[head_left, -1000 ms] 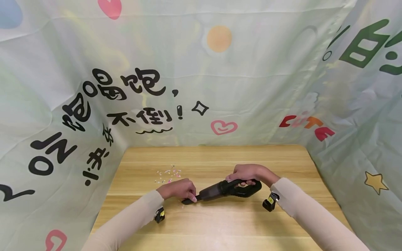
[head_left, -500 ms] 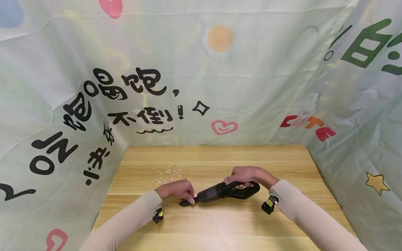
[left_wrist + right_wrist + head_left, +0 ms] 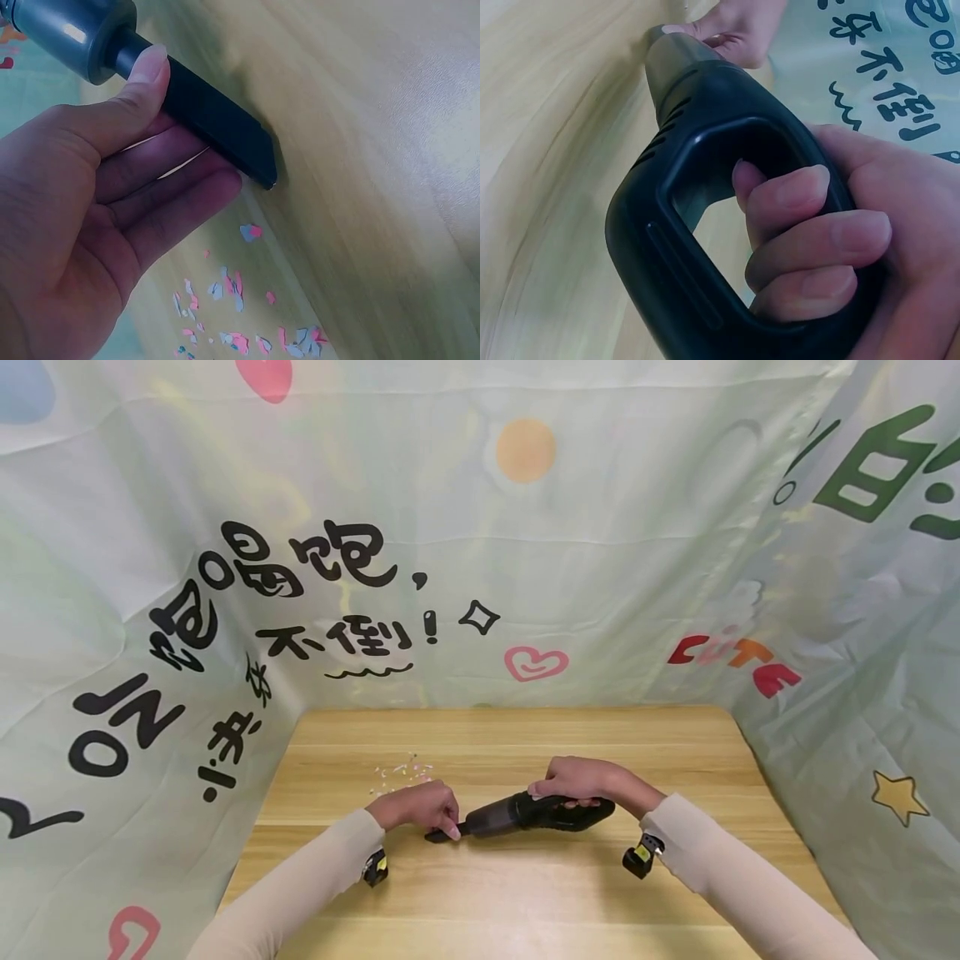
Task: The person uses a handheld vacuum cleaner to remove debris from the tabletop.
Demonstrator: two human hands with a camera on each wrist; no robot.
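A black handheld vacuum cleaner (image 3: pixel 525 814) lies slanted across the middle of the table in the head view, its nozzle pointing left. My right hand (image 3: pixel 577 779) grips its loop handle (image 3: pixel 694 247), with the fingers curled through the opening. At the other end my left hand (image 3: pixel 423 807) pinches the flat crevice nozzle (image 3: pixel 217 120) between thumb and fingers, close to where it joins the body. Small pink and grey-white paper scraps (image 3: pixel 236 300) lie scattered on the wood just beyond the nozzle tip, partly hidden behind my left hand in the head view.
The wooden table (image 3: pixel 517 910) has printed fabric walls (image 3: pixel 600 568) at its back and on both sides. A small black camera (image 3: pixel 377 867) is strapped at the left wrist and another camera (image 3: pixel 639 857) at the right.
Both hands and the vacuum cleaner have shifted slightly to the left, and its nozzle a little away from me. Both grips stay as they were. The left hand now covers more of the scraps.
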